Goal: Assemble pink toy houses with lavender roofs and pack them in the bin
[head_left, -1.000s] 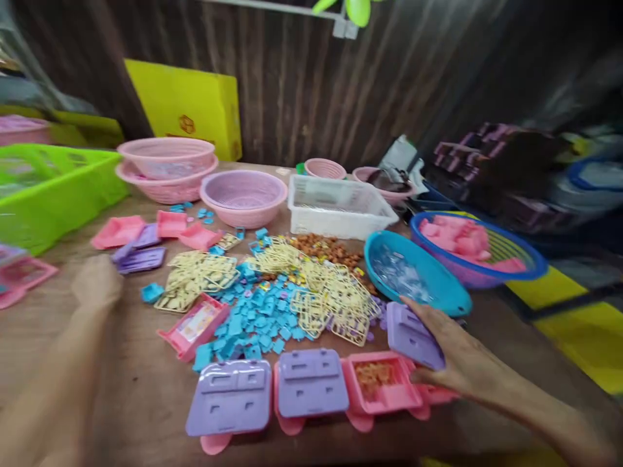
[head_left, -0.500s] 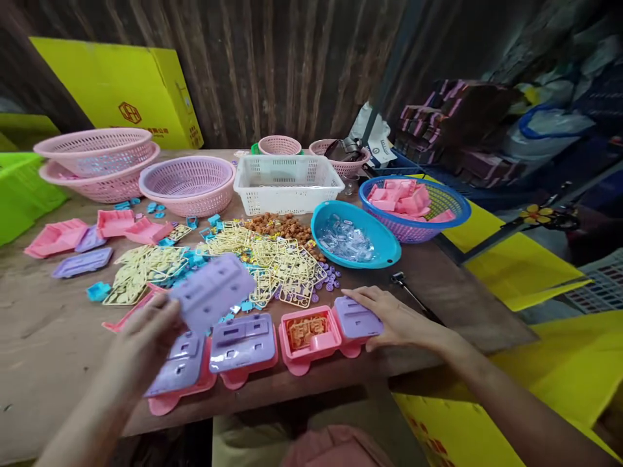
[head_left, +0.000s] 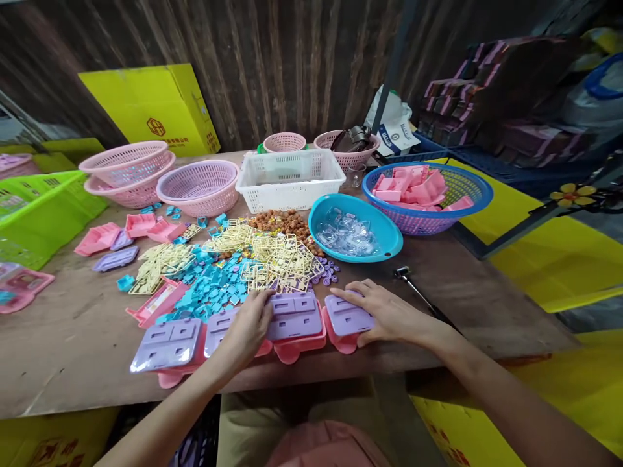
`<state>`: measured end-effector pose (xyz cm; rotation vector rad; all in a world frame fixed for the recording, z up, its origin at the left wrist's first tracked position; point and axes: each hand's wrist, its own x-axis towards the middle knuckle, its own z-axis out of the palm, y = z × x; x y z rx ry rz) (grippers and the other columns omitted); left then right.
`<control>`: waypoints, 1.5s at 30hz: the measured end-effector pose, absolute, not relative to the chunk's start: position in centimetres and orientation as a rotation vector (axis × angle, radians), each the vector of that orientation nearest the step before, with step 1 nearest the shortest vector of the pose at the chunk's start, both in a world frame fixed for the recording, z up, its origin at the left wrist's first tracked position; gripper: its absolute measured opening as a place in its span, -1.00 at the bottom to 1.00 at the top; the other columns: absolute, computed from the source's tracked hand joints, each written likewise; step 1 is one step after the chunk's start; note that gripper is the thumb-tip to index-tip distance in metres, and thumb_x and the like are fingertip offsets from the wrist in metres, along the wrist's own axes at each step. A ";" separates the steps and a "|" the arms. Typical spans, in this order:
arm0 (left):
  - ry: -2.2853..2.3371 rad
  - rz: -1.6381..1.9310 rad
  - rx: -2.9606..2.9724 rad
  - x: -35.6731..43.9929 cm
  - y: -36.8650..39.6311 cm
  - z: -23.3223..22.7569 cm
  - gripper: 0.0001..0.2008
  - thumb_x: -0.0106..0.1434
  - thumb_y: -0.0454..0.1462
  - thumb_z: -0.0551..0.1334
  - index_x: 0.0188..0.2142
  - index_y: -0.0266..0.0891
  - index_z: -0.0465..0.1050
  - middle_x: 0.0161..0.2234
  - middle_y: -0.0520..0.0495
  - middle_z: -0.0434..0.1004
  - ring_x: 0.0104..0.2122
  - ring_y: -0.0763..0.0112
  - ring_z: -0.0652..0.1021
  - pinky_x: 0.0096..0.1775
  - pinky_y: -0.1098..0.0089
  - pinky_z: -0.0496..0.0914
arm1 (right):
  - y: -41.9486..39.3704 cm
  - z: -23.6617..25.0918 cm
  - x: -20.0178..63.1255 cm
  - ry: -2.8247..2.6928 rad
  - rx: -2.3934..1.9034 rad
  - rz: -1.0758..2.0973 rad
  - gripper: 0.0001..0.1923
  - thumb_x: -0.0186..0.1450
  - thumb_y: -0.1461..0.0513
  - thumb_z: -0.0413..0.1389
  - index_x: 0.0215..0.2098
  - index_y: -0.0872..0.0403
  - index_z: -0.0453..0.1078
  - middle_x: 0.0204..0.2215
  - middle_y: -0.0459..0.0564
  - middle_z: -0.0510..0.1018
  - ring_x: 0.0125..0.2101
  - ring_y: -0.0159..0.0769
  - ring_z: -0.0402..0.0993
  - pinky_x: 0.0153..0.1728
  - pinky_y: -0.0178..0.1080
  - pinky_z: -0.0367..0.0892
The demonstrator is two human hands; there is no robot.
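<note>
Left hand, fingers spread, presses a purple lid at the wooden table's near edge; right hand lies flat on the neighbouring lid. Yellow carton's print unreadable.

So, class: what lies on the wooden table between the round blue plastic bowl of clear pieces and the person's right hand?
In the head view, between the blue bowl and the right hand, the table is bare wood.

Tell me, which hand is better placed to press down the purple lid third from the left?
Probably the left hand: it already lies against the third purple lid, while the right hand rests on the fourth purple lid beside it.
</note>
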<state>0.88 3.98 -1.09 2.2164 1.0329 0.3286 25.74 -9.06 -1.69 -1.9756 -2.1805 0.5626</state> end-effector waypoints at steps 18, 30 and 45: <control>0.658 -0.144 2.841 2.8 2.9 -1.6 -0.23 -0.02 -0.13 0.35 0.14 -0.32 0.12 0.04 -0.32 0.31 0.06 0.03 0.34 0.10 0.05 0.18 | -9.4 -2.9 26.4 -2.106 -1.855 0.576 0.03 -0.11 0.04 0.36 0.25 -0.14 0.01 0.03 -0.01 0.26 -0.01 -0.09 0.16 0.06 -0.03 0.17; 0.801 -0.041 2.934 5.9 -0.3 -5.2 -0.07 0.03 0.16 0.16 0.25 -0.33 -0.01 0.16 -0.41 0.17 0.15 -0.17 0.19 0.10 -0.16 0.03 | -9.5 -3.1 25.9 -2.040 -2.051 0.619 0.05 -0.17 0.08 0.39 0.23 -0.28 0.02 0.10 0.00 0.25 0.09 0.04 0.12 0.07 0.12 0.14; 0.838 0.075 3.010 6.3 0.2 -4.2 -0.29 0.11 -0.02 0.18 0.20 -0.24 0.08 0.05 -0.30 0.28 0.02 -0.02 0.30 0.05 -0.05 0.08 | -9.6 -3.5 24.6 -2.019 -2.100 0.394 -0.05 -0.06 -0.05 0.30 0.24 -0.21 0.03 0.13 0.04 0.23 0.09 0.06 0.10 0.04 0.16 0.09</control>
